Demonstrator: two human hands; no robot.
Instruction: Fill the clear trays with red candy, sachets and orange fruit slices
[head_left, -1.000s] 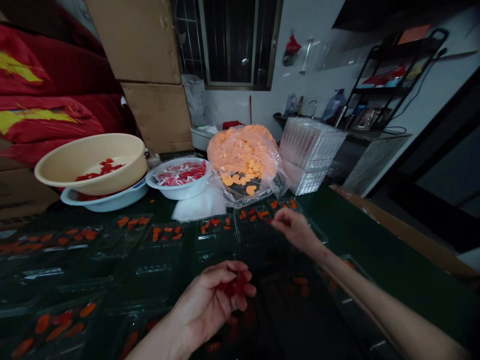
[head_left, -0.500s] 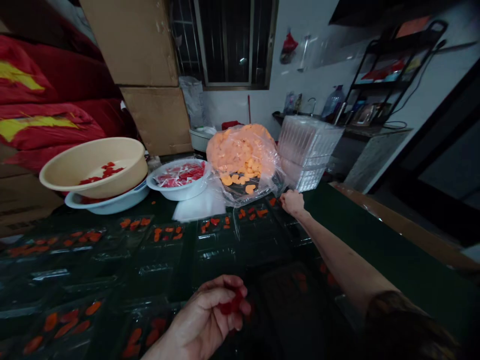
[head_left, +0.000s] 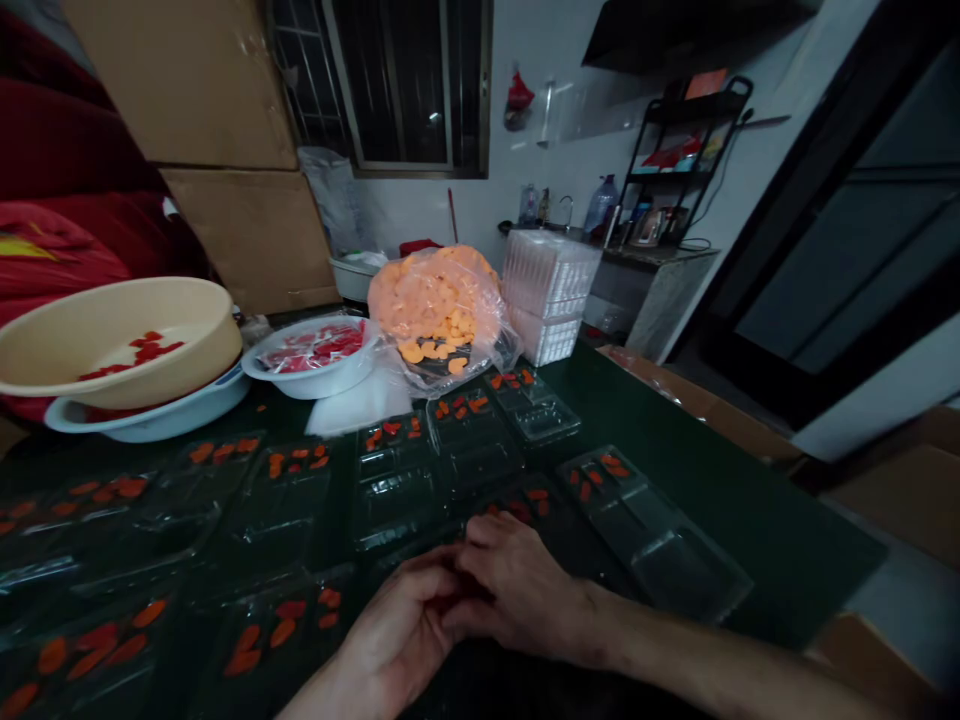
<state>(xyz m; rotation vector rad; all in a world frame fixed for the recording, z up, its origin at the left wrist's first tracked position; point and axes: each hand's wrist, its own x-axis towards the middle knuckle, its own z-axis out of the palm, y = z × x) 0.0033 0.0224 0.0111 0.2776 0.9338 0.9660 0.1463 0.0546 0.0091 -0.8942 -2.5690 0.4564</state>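
My left hand (head_left: 401,625) is curled at the bottom centre around small red pieces, of which only a dark red bit shows between the fingers. Against it lies my right hand (head_left: 517,590), its fingers bent into the left palm; whatever they pinch is hidden. Just beyond the hands, a clear plastic tray (head_left: 559,520) holds a few orange-red pieces (head_left: 537,496). To the right is another clear compartment tray (head_left: 660,535) with several such pieces in its far compartments. A further tray (head_left: 544,420) with pieces lies near the bag at the back.
Several more trays with pieces cover the dark green table (head_left: 780,540) to the left. At the back stand a cream basin (head_left: 202,335), a white bowl (head_left: 270,375) of red packets, a clear bag of orange pieces (head_left: 427,290) and stacked clear trays (head_left: 551,285).
My right hand has come back from the far tray to meet my left hand at the bottom centre. The view has turned to the right.
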